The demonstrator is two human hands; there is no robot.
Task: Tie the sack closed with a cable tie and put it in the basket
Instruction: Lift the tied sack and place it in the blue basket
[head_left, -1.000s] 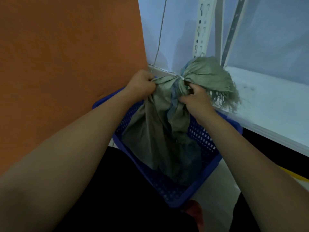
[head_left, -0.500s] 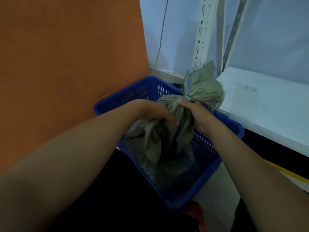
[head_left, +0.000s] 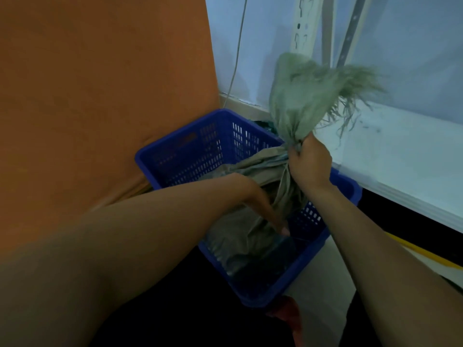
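A grey-green woven sack (head_left: 253, 221) lies mostly inside the blue perforated basket (head_left: 213, 139). Its bunched neck and frayed top (head_left: 308, 91) stick up above the basket's far right corner. My right hand (head_left: 307, 161) is closed around the neck just below the frayed top. My left hand (head_left: 265, 209) reaches down into the basket with fingers stretched out, pressing flat on the sack's body. The cable tie is hidden under my right hand.
An orange panel (head_left: 100, 83) rises to the left of the basket. A white shelf (head_left: 400, 151) and a slotted upright (head_left: 303, 26) stand behind it on the right. A thin cord (head_left: 236, 53) hangs down the pale wall. A yellow strip (head_left: 423, 254) lies lower right.
The sack has sunk lower into the basket. My left hand let go of the neck and moved down onto the sack's body, while my right hand shifted right, still gripping the neck.
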